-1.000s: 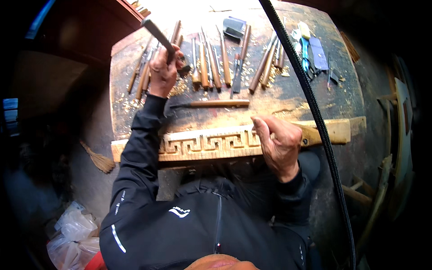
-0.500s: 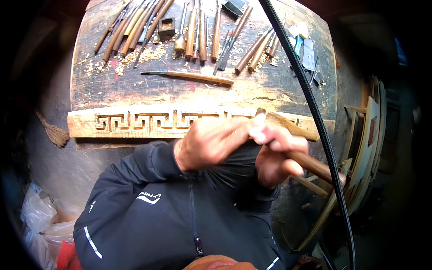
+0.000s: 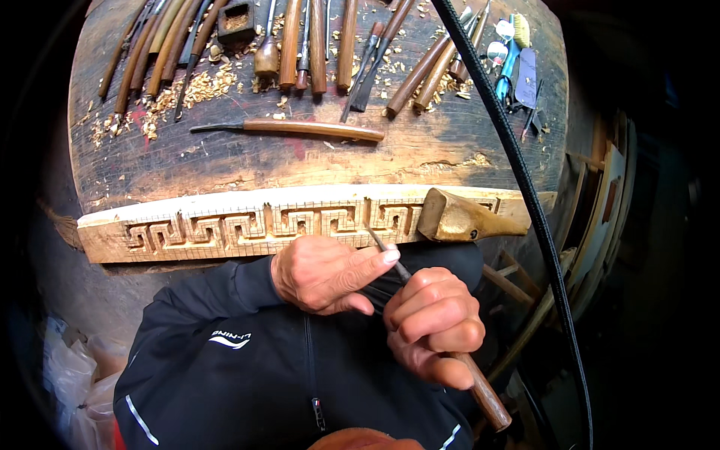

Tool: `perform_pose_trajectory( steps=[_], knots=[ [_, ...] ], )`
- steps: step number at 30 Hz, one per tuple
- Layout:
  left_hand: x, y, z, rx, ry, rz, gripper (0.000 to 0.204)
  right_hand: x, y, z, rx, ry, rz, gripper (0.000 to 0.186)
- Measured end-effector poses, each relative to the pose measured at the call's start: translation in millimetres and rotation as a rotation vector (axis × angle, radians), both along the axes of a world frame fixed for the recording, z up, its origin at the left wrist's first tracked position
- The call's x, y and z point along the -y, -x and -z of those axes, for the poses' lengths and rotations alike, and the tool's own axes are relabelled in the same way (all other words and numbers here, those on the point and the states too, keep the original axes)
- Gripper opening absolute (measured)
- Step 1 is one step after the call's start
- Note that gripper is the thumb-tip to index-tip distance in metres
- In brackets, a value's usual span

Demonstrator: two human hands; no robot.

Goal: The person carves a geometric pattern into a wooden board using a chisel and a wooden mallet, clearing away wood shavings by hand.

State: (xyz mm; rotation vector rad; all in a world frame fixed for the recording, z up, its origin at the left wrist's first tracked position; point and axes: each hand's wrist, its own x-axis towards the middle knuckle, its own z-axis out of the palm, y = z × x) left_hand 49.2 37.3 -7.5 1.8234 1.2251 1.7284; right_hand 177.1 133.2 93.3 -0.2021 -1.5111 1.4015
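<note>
My right hand is wrapped round the wooden handle of a carving chisel, whose slim dark blade slants up and left. My left hand lies against that blade with its fingers, a fingertip across the metal and the thumb lower and apart; the fingers' undersides are hidden. The blade's tip is at the front of a long pale board, carved with a stepped, key-like pattern and marked with a pencil grid. A wooden mallet rests at the board's right part, beside my hands.
A worn wooden bench stands beyond the board. On it lie one chisel crosswise, several more chisels, a small dark square box, wood shavings and a brush. A black cable crosses the right side.
The chisel has swung so its handle points down and right, its blade toward the carved board. Both hands have moved lower, the right further; the mallet now shows more fully. The view has shifted.
</note>
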Motion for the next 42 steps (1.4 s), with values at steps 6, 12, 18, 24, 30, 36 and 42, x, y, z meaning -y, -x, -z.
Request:
perform_pose_trajectory(
  steps=[6,12,18,24,30,36,42],
  knots=[
    [0,6,-3,0.019,0.069,0.088,0.088,6,3,8,-0.012,0.098,-0.008,0.063],
    [-1,7,-1,0.000,0.050,0.059,0.089,-2,3,12,0.045,0.027,-0.140,0.071],
    [0,6,-1,0.022,0.067,0.028,0.093,-1,6,18,0.039,0.045,-0.124,0.071],
    [0,5,0,0.027,0.040,0.002,0.093,1,10,18,0.017,0.062,-0.111,0.071],
    [0,2,2,0.066,0.032,-0.073,0.096,0,26,25,0.018,0.038,-0.128,0.065],
    [5,4,-1,0.093,0.113,-0.011,0.081,-6,31,28,0.040,0.021,-0.124,0.063],
    [-1,12,-5,0.039,0.125,0.048,0.090,17,32,26,0.049,0.019,0.215,0.063]
  ],
)
